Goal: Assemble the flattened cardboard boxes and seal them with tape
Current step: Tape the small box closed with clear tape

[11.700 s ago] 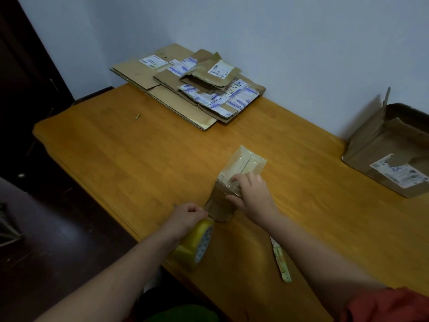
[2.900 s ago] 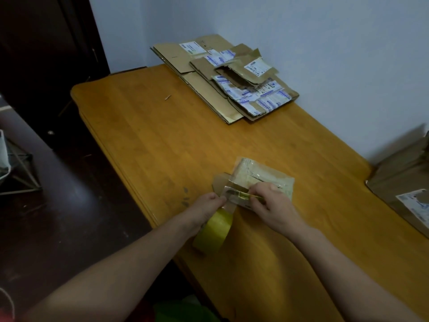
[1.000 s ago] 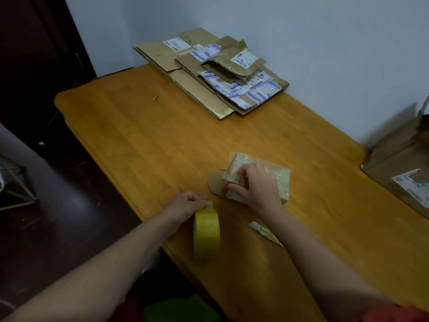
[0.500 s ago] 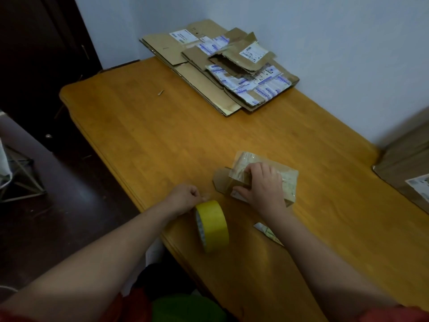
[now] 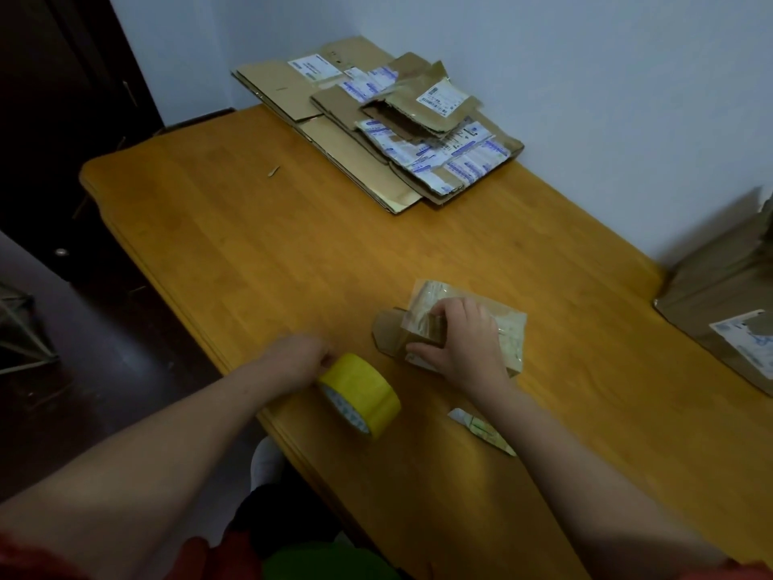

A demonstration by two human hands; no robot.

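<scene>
My right hand [image 5: 464, 345] grips the small box [image 5: 512, 341], fingers curled over its top and thumb on its near side. It lies on the table [image 5: 251, 244] near the front edge, with one flap sticking out to the left. Just left of it the yellow tape roll [image 5: 364, 397] stands on edge, and my left hand [image 5: 299, 360] pinches its far rim with curled fingers. The flattened boxes [image 5: 376, 131] are stacked in the far corner.

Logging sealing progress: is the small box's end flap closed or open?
Open: the end flap sticks out from the small box under the right hand.
</scene>
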